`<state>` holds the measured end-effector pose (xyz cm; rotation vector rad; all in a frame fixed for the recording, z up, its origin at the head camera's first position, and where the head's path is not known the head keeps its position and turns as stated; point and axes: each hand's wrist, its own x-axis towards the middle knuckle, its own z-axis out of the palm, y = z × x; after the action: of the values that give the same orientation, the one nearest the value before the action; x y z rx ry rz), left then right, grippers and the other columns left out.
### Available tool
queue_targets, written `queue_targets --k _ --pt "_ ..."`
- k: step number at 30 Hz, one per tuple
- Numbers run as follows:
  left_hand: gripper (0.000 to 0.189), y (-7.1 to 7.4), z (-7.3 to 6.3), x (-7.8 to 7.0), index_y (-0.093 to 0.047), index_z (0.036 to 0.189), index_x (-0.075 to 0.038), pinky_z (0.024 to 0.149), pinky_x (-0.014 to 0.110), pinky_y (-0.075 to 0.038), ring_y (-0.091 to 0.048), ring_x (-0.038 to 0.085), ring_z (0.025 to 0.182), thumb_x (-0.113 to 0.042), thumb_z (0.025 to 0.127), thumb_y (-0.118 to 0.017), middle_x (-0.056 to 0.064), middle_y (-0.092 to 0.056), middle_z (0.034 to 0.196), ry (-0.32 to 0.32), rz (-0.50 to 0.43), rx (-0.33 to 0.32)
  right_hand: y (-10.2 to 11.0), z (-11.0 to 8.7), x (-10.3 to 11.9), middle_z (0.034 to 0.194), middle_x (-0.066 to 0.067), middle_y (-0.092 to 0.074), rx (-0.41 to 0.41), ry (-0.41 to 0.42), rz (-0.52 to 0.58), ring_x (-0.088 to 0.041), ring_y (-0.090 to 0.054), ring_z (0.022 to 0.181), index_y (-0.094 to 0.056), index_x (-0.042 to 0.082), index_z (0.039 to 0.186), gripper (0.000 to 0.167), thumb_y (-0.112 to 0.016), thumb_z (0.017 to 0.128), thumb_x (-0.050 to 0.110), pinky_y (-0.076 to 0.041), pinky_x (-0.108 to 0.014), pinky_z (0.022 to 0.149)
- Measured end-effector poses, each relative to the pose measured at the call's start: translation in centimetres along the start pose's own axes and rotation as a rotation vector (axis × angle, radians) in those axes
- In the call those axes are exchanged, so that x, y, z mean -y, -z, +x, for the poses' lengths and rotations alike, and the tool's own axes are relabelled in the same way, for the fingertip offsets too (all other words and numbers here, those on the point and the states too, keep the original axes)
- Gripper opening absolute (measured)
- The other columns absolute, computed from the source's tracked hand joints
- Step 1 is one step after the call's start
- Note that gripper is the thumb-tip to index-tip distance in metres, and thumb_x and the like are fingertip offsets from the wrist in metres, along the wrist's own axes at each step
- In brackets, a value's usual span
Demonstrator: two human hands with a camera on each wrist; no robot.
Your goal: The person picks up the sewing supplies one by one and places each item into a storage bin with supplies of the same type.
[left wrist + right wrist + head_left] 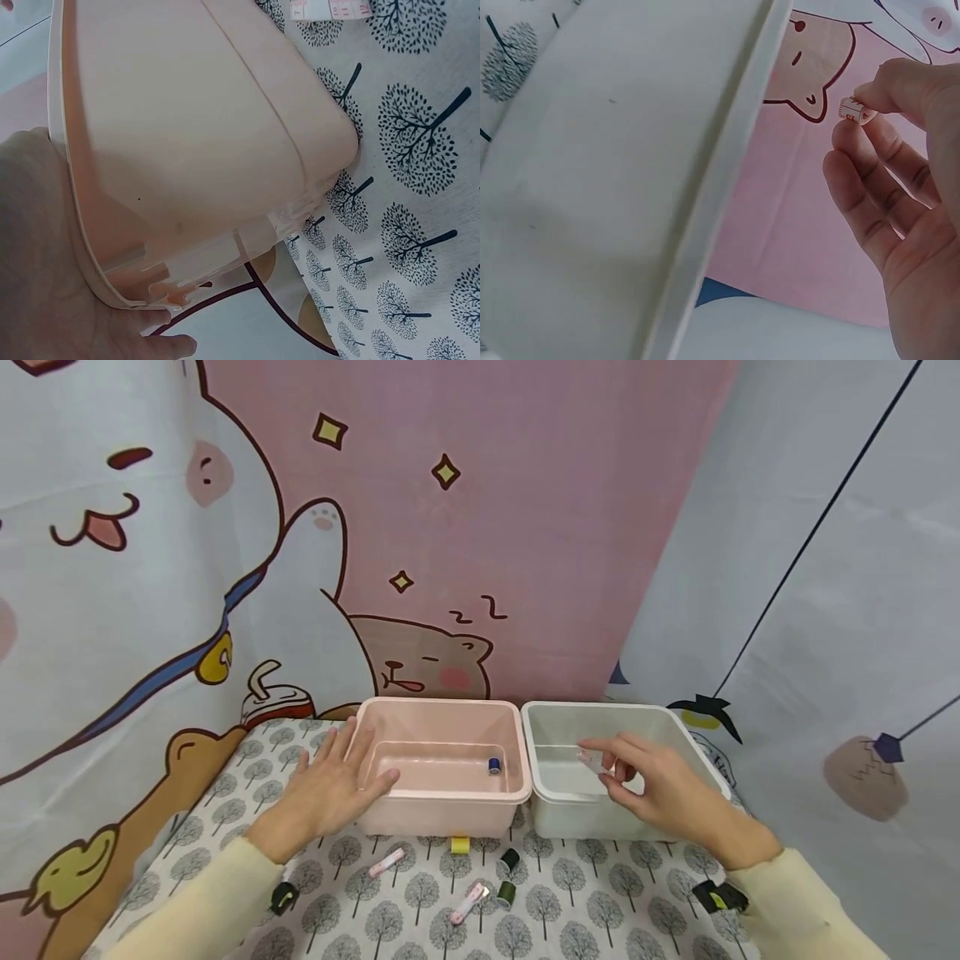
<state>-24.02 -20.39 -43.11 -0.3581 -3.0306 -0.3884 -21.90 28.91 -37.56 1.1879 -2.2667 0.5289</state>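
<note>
My right hand pinches a small rolled tape measure, white with printed marks, between thumb and fingertips. In the head view it is over the pale grey-green bin. My left hand lies with extended fingers against the left rim of the pink bin. Inside that bin sits a blue thread spool. On the cloth in front lie a pink-and-white tape measure strip, another pink piece, a black thread spool and a green thread spool.
A small yellow piece lies at the pink bin's front edge. The two bins stand side by side on a tree-print cloth, backed by a cartoon-print curtain.
</note>
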Motion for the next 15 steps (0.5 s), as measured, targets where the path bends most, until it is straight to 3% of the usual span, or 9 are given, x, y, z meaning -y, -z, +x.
queue_targets --k 6,15 --pt "0.105 0.1 -0.2 -0.2 -0.018 0.188 -0.012 0.134 0.094 -0.018 -0.015 0.06 0.179 -0.085 0.114 -0.033 0.022 -0.005 0.197 -0.002 0.002 0.003 0.8 1.5 -1.2 0.095 0.008 -0.072 0.035 -0.004 -0.02 0.001 -0.065 0.08 -0.077 0.007 0.146 0.065 -0.087 0.085 -0.014 -0.06 -0.016 0.071" --pt "0.103 0.1 -0.1 -0.2 -0.018 0.188 -0.013 0.134 0.094 -0.019 -0.018 0.059 0.179 -0.083 0.115 -0.034 0.021 -0.005 0.197 -0.007 0.002 -0.003 1.5 3.1 -3.0 0.098 0.009 -0.071 0.107 -0.082 -0.032 0.001 -0.065 0.08 -0.079 0.017 0.146 0.059 -0.085 0.094 -0.01 -0.059 -0.022 0.062"
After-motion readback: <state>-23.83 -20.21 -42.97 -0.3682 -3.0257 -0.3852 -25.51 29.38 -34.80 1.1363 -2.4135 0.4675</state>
